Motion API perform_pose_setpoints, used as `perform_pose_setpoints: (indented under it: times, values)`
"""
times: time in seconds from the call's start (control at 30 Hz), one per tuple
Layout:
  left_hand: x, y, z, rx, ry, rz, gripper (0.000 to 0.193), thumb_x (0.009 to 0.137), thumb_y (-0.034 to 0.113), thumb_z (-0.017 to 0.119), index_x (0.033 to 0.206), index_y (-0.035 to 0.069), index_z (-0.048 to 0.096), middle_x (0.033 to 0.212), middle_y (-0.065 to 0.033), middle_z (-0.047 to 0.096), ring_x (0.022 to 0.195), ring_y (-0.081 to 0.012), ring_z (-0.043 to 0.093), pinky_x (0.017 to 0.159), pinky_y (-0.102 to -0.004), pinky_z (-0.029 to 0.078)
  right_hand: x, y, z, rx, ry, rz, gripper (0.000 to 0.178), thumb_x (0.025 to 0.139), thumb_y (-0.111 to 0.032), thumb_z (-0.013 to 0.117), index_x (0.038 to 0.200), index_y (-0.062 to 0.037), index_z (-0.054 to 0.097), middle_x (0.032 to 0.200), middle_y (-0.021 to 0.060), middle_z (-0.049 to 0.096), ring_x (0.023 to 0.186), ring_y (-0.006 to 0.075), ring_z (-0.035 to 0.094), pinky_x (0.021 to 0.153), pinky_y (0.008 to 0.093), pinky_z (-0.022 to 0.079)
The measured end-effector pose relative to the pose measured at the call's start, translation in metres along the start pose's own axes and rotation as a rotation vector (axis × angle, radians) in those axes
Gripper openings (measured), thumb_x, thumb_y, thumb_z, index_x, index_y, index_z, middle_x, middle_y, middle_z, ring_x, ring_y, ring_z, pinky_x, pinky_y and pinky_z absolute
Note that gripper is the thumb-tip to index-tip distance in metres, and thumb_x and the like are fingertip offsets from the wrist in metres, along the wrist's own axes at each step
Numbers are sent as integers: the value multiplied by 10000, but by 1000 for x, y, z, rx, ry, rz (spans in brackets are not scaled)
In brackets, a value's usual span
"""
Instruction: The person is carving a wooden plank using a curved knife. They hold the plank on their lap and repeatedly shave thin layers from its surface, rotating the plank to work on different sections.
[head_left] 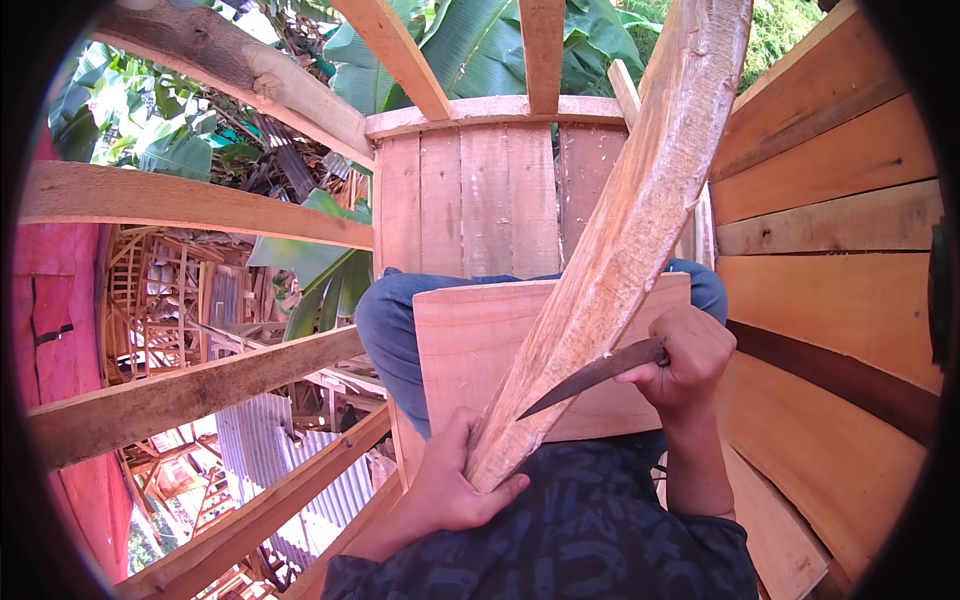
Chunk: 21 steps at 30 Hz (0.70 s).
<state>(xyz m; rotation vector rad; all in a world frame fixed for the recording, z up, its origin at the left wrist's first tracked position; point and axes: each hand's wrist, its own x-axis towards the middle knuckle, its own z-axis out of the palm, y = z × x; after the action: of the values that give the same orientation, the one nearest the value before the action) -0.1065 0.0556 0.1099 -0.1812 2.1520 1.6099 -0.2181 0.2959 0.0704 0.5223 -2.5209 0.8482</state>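
Note:
A long, rough-hewn piece of wood (pixel 640 215) slants from my chest up to the far right, its upper end running out of the picture. My left hand (pixel 455 480) is closed around its near end, thumb on one side. In my right hand (pixel 690 355) is a knife (pixel 595 375) with a dark, curved blade. The blade lies across the wood, pointing left, its tip near the wood's left edge. Beneath the wood, a flat board (pixel 465 335) rests on my lap.
Plank flooring (pixel 465 190) extends ahead of my crossed legs. A wall of horizontal planks (pixel 830 240) rises close on the right. Spaced wooden rails (pixel 200 200) line the left, with corrugated metal sheets (pixel 255 450) below. Banana leaves (pixel 480 55) stand beyond the far beam.

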Motion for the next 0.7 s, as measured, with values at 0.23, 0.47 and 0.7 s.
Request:
perform_pose_setpoints:
  times: [0.23,0.47,0.7]
  values:
    - [-18,-25,-10,87,39,-10,535,684,201,791,1054,13,453,915,-141,571,855,-222,587,762,-339,449,10,114,-69,269,512,872,529,998,-493,382,623,-126,317,567,-65,258,489,48,249,437,266,181]
    - [4,-17,-5,31,78,-5,539,682,227,784,1041,-2,453,920,-149,566,866,-238,582,776,-359,443,-25,-6,-18,221,-60,277,542,886,-514,574,696,-6,577,546,143,452,452,330,465,446,387,348]
    - [-15,-13,-6,89,40,-30,533,690,216,791,1048,3,458,918,-148,570,852,-224,587,756,-351,449,-6,13,7,67,-29,225,524,815,-550,634,698,-40,602,574,101,510,504,300,534,469,369,397]
